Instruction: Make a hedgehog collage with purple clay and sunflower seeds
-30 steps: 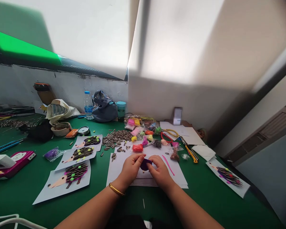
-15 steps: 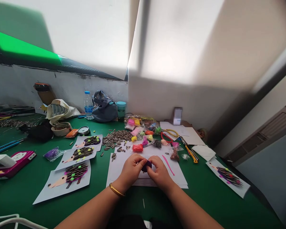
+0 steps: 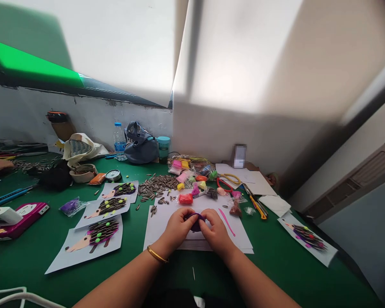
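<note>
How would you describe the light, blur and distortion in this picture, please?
Head view: glare whitens the pale panel, with soft shadow bands; head view: the phone-like object is pixelated; head view: the rightmost hedgehog picture looks stretched and soft; head view: the purple piece between left hand and right hand is dark, showing little detail.

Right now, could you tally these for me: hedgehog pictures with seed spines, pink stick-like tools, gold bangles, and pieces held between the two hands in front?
Hedgehog pictures: 4 (three left, one right)
Pink tool: 1
Gold bangle: 1
Purple piece, between left hand and right hand: 1
Total: 7
</note>
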Demonstrator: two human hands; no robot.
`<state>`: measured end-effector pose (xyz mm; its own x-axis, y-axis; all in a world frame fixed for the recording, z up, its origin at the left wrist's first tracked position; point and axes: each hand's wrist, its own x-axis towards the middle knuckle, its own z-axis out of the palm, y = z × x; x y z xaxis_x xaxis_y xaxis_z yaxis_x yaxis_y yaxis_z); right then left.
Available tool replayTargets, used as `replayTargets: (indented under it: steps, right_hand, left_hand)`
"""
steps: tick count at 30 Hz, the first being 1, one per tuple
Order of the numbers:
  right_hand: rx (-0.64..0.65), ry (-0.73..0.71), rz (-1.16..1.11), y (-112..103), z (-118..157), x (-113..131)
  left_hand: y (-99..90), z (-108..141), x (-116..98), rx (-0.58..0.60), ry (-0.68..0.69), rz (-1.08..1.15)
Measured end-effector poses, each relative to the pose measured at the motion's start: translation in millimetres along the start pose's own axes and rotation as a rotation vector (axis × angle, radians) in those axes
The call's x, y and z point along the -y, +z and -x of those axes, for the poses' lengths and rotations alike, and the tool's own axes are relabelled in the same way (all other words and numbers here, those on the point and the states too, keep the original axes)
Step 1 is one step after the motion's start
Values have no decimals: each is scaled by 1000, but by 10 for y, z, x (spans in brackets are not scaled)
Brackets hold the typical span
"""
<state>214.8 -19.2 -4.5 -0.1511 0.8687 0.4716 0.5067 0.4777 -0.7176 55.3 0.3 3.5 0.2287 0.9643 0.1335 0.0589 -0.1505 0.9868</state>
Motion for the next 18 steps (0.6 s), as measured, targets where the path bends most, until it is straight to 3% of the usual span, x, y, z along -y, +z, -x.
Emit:
replayTargets:
  steps: [4, 8, 14, 18]
  right_hand:
    - [4, 5, -2, -10, 3, -15]
    - [22, -17, 14, 0, 9, -3]
    - [-39, -15, -16, -9, 7, -34]
    - [-48, -5, -11, -16, 7, -51]
  left_hand:
    - [-6, 15, 8, -25, 84, 10]
    - [-25, 23, -11, -25, 179, -137]
    - [-33, 11, -49, -11, 85, -86]
    - [-35, 18, -67, 28, 124, -154]
